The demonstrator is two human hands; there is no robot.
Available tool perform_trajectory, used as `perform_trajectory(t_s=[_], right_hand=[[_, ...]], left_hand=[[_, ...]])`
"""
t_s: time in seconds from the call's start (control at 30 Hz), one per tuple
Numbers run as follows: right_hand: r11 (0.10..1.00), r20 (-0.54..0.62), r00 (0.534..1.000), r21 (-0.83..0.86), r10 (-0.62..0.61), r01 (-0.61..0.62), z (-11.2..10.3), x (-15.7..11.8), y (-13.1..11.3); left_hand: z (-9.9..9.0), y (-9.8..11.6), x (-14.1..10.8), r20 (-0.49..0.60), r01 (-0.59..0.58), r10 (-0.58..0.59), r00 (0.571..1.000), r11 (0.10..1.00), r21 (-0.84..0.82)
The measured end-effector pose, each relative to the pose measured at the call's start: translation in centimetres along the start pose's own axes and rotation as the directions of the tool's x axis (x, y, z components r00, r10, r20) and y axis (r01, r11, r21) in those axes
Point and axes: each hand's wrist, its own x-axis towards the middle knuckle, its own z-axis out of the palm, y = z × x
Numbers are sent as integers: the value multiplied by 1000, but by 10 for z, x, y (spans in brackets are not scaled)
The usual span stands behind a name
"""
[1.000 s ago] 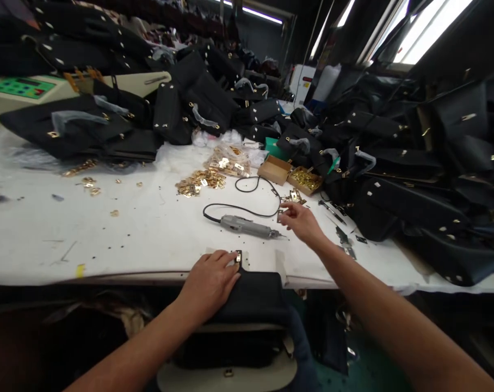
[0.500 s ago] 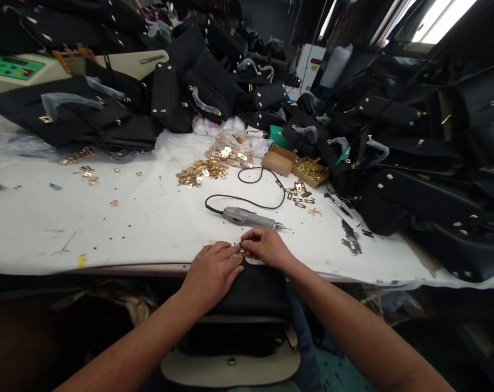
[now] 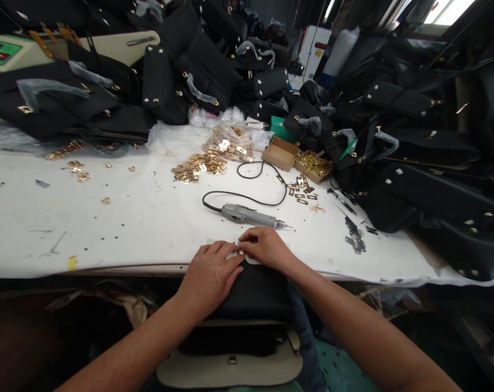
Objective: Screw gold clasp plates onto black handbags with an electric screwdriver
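A black handbag [image 3: 257, 294] stands open below the table edge, its cream-lined flap [image 3: 230, 370] with a small metal lock piece hanging toward me. My left hand [image 3: 212, 272] rests on the bag's black panel, fingers close together and thumb pressed beside a small gold metal fitting [image 3: 241, 252]. From the other side, my right hand [image 3: 265, 245] pinches at this fitting with thumb and forefinger. A thin upright piece shows between the fingertips, too small to name. Just beyond both hands lies a grey electric screwdriver [image 3: 249, 215].
The screwdriver's black cord [image 3: 251, 200] loops across the white table [image 3: 141, 223]. Gold fittings [image 3: 200, 166] are heaped near the middle. A cardboard box [image 3: 314, 165] holds small gold parts beside another box [image 3: 280, 153]. Black bags [image 3: 430, 212] pile up along the right and back.
The view has shifted slightly. Both hands stay at the fitting on the bag, with the right fingertips moved a little around it. The screwdriver has not moved on the table.
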Motion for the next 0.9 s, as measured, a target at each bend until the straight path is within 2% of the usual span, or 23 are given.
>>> perform_trajectory(t_s=[0.1,0.17,0.27,0.4,0.6,0.9], right_hand=[[1000,17,1000,-26,-3,3,-1,0,-1],[999,26,999,8,37,-37,-2,-1,-1],[996,-11,997,37,79,-79,-2,-2,1],[997,-110,994,-79,5,-14,-2,-3,3],[997,-62,998,-74,-6,1,-3,0,4],[998,-70,997,-60,-22,18,-1,-1,5]], left_hand=[[-1,1,0,8,6,-6,1000,1000,23],[-2,2,0,20,11,-12,1000,1000,26],[-3,3,0,36,20,-21,999,1000,19],[-2,3,2,43,20,-20,999,1000,0],[-1,0,2,45,21,-20,999,999,-26],[-1,-2,4,51,10,-7,999,999,-50]])
